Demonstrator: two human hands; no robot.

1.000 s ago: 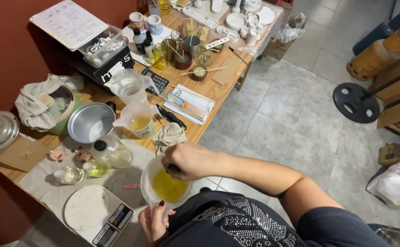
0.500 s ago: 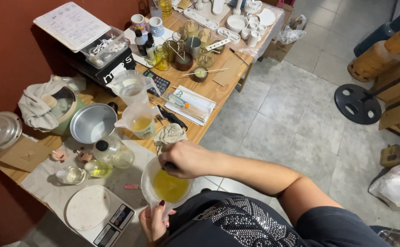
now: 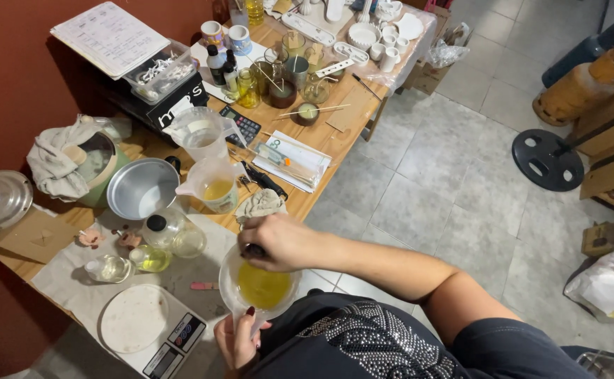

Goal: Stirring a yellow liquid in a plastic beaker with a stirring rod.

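Hands (image 3: 282, 242) still work over the yellow-filled beaker (image 3: 259, 288), barely shifted.

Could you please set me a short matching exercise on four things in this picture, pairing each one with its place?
Things:
1. round clear plastic cup of yellow liquid
2. flat white digital scale
3. shiny round metal bowl
4. black round weighted base

Places:
A. on the tiled floor
B. beside the green pot
C. held between the left hand and right hand
D. at the table's near end

Pairs: 1-C, 2-D, 3-B, 4-A
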